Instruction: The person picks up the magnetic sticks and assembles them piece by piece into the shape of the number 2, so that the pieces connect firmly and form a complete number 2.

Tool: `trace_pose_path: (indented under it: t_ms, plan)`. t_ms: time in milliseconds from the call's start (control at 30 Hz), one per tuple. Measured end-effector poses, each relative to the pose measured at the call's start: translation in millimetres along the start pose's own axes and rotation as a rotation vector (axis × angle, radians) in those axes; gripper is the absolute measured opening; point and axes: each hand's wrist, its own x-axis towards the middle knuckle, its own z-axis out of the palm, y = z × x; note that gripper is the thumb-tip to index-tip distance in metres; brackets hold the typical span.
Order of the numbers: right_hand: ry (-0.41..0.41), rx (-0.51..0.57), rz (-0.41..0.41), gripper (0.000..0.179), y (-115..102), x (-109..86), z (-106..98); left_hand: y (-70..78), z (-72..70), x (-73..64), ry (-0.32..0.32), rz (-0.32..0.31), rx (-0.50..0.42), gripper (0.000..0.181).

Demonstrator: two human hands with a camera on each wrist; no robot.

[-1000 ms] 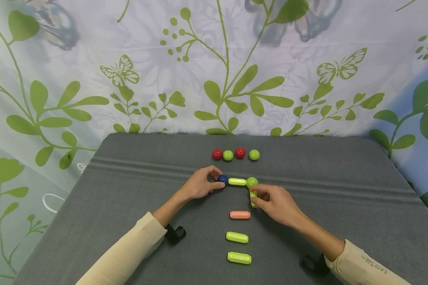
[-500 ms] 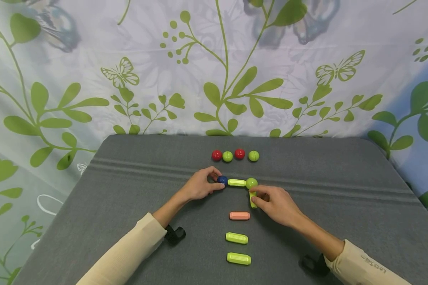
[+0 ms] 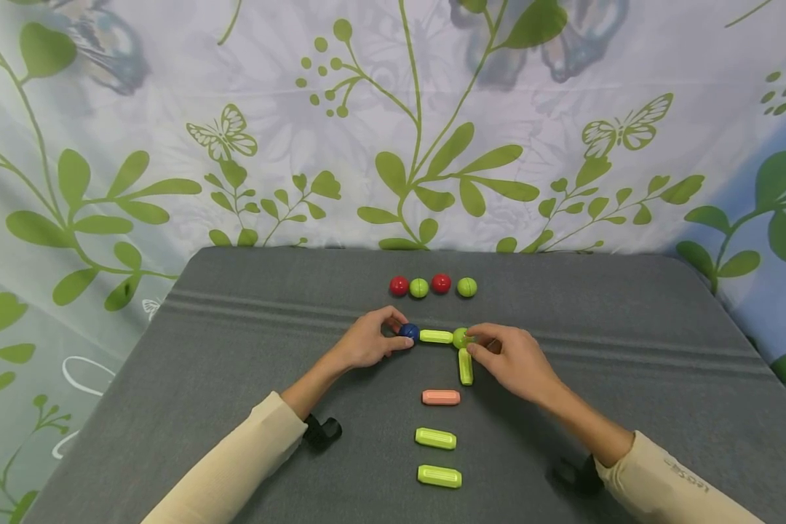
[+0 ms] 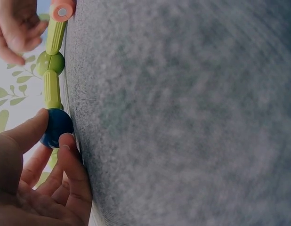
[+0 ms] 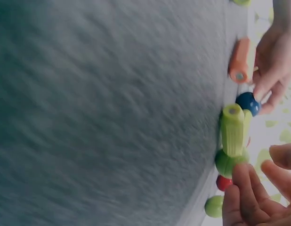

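Behind a grey cloth-covered table [image 3: 268, 280] hangs a pale fabric backdrop [image 3: 268, 65] printed with green leaves and butterflies. Low over the cloth, the left hand [image 3: 367, 339] pinches a glossy dark-blue ball [image 3: 409, 332] between thumb and fingers, probably to steady that end of the chain. From it a faceted yellow-green bar [image 3: 436, 336] runs to a glossy green ball [image 3: 459, 338], where a second yellow-green bar [image 3: 466, 367] joins at roughly a right angle, pointing toward the person. At this corner the right hand [image 3: 516, 360] grips nothing, thumb apart from its loosely extended fingers; whether a fingertip touches the ball I cannot tell. A small disc [image 5: 232, 111] in the second bar's free end suggests magnetic joints. Nearer the person lie a salmon-pink bar [image 3: 441, 397], an upper spare bar [image 3: 435, 438] and a lower spare bar [image 3: 439, 477], both yellow-green, perhaps lined up for easy reach. Beyond the chain, a red ball [image 3: 399, 286], a light-green ball [image 3: 419, 288], another red ball [image 3: 441, 284] and another light-green ball [image 3: 467, 287] form a row, seemingly sorted apart from the bars.
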Motion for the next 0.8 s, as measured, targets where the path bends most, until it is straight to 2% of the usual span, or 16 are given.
trace_pose_path:
  t_ms: [200, 333, 500, 800]
  plan:
    - [0.114, 0.001, -0.029, 0.023, 5.5, 24.6, -5.4, -0.9, -1.3, -0.1, -0.003, -0.004, -0.003, 0.029]
    - [0.151, -0.015, -0.004, 0.026, 12.9, 45.1, -7.5, -1.4, -2.2, -0.3, -0.005, -0.005, -0.005, 0.029]
    - [0.146, -0.057, 0.064, 0.033, 21.9, 66.1, -9.1, -1.2, -2.6, 0.2, -0.015, -0.003, -0.008, 0.029]
    - [0.089, -0.098, 0.180, 0.039, 34.3, 91.5, -5.7, -0.6, -4.0, 0.4, -0.025, 0.003, -0.014, 0.029]
